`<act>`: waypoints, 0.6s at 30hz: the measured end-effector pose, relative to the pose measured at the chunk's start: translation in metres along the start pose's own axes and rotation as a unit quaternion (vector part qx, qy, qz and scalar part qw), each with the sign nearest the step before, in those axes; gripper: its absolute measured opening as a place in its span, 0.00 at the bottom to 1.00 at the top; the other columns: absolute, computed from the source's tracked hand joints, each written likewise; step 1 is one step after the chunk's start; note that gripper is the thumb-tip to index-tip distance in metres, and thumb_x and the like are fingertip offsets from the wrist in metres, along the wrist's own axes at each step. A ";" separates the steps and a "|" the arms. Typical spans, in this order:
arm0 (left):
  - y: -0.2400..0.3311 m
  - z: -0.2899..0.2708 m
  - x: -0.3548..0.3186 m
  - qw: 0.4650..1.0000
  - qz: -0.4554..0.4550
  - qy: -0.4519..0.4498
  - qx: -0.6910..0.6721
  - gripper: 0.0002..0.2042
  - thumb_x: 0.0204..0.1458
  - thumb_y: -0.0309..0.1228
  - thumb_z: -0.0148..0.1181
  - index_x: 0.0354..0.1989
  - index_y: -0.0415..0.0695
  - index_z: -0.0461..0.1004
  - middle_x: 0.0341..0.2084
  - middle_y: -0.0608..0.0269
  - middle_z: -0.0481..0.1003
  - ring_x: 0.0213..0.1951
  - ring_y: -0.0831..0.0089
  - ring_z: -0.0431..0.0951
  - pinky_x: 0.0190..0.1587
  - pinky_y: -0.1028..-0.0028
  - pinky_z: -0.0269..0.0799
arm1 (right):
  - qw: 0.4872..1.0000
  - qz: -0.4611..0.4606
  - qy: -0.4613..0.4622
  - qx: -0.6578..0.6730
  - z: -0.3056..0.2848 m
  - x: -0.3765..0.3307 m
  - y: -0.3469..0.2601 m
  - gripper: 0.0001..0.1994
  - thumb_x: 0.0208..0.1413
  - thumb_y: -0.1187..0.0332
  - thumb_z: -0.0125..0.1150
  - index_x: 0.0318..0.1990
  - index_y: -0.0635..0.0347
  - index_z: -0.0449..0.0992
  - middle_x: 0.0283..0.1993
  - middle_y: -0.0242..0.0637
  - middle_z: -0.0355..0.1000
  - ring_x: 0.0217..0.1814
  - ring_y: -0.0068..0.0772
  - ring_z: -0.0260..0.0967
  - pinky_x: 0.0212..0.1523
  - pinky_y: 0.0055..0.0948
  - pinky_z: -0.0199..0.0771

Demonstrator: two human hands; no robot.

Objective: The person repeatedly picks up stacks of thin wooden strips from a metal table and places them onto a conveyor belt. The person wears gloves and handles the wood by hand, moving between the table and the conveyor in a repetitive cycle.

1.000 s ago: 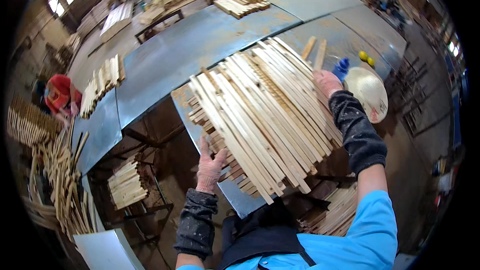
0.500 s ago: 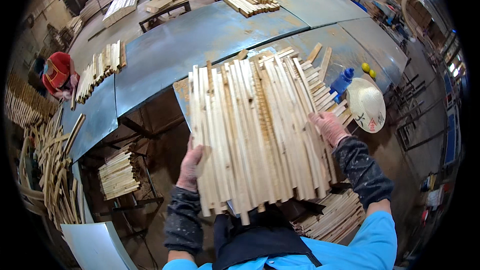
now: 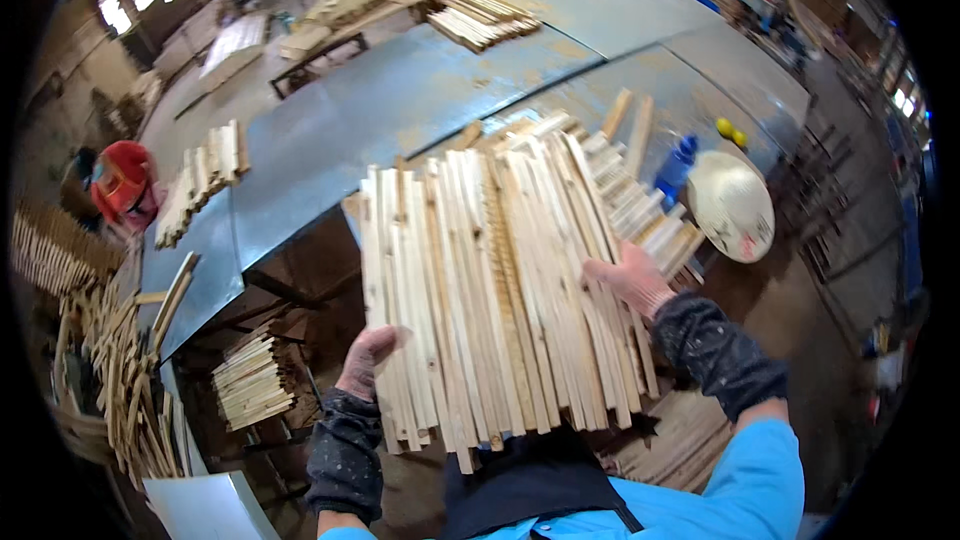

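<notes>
A wide layer of pale wooden slats [image 3: 480, 290] lies side by side in front of me, their near ends uneven and reaching toward my waist. My left hand [image 3: 370, 352], in a pinkish work glove, grips the left edge, thumb on top and other fingers mostly hidden. On the right edge, my right hand [image 3: 635, 280] is closed over the outer slats, thumb stretched across their top. Beyond the right hand, a stack of shorter wooden pieces [image 3: 645, 215] sits on the table. What supports the slats from below is mostly hidden.
Grey-blue metal-topped tables [image 3: 400, 90] stretch behind the slats. A blue bottle [image 3: 677, 168], a pale straw hat [image 3: 732, 205] and two yellow round things [image 3: 730, 131] are at the right. Left are a person in red [image 3: 125, 185], loose sticks [image 3: 120, 380] and a low slat stack [image 3: 253, 380].
The slats' near ends now sit lower in view, closer to my body. My right hand has shifted left over the slats' edge; my left hand is slightly lower. The person in red has bent or turned.
</notes>
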State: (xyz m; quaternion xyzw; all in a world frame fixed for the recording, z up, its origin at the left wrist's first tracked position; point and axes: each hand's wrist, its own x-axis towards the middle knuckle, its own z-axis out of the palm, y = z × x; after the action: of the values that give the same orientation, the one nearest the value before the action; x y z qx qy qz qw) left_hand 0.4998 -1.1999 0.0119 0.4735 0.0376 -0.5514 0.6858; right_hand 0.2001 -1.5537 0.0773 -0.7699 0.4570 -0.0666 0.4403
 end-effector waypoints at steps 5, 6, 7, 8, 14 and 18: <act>0.005 0.000 0.001 0.994 0.021 0.029 0.099 0.17 0.58 0.33 0.67 0.51 0.35 0.82 0.43 0.57 0.85 0.43 0.69 0.87 0.50 0.66 0.84 | 0.970 -0.023 -0.029 0.241 0.007 0.002 0.006 0.35 0.48 0.65 0.76 0.64 0.71 0.72 0.52 0.45 0.81 0.50 0.35 0.80 0.54 0.35 0.82; -0.005 -0.024 0.015 0.991 0.045 0.039 0.118 0.18 0.57 0.34 0.70 0.52 0.36 0.82 0.43 0.58 0.85 0.43 0.69 0.86 0.53 0.66 0.84 | 0.966 -0.021 -0.033 0.256 0.010 0.000 -0.003 0.36 0.47 0.66 0.77 0.64 0.71 0.72 0.52 0.45 0.81 0.50 0.35 0.80 0.54 0.35 0.82; -0.006 -0.028 0.017 0.995 0.038 0.014 0.095 0.18 0.58 0.33 0.69 0.53 0.36 0.82 0.44 0.57 0.85 0.44 0.68 0.87 0.53 0.66 0.84 | 0.965 -0.006 -0.054 0.255 0.009 0.004 -0.001 0.34 0.48 0.70 0.76 0.65 0.69 0.72 0.53 0.43 0.80 0.50 0.37 0.81 0.55 0.35 0.82; -0.006 -0.028 0.017 0.997 0.031 -0.015 0.072 0.18 0.58 0.32 0.69 0.55 0.37 0.81 0.45 0.56 0.85 0.46 0.68 0.87 0.53 0.65 0.85 | 0.959 -0.008 -0.059 0.276 0.010 0.008 0.005 0.34 0.49 0.71 0.75 0.65 0.69 0.72 0.53 0.43 0.80 0.50 0.37 0.80 0.55 0.36 0.82; -0.014 -0.029 0.011 0.995 0.072 -0.052 0.043 0.27 0.57 0.29 0.71 0.65 0.36 0.73 0.54 0.52 0.82 0.52 0.65 0.86 0.61 0.63 0.82 | 0.946 -0.028 -0.085 0.311 0.009 0.017 0.020 0.32 0.52 0.76 0.73 0.66 0.66 0.71 0.53 0.40 0.80 0.49 0.35 0.80 0.54 0.36 0.83; -0.014 -0.005 -0.024 0.991 0.105 -0.078 -0.003 0.32 0.57 0.27 0.70 0.71 0.39 0.69 0.57 0.51 0.81 0.56 0.63 0.84 0.63 0.61 0.81 | 0.949 -0.045 -0.073 0.303 0.012 0.018 0.028 0.30 0.52 0.74 0.73 0.64 0.66 0.73 0.50 0.38 0.80 0.46 0.31 0.80 0.49 0.34 0.83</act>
State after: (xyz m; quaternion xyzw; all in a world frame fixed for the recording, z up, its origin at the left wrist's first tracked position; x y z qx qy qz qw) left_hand 0.4817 -1.1788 0.0147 0.4288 -0.0643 -0.5114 0.7419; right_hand 0.1983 -1.5662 0.0439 -0.6226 0.3467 -0.1653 0.6818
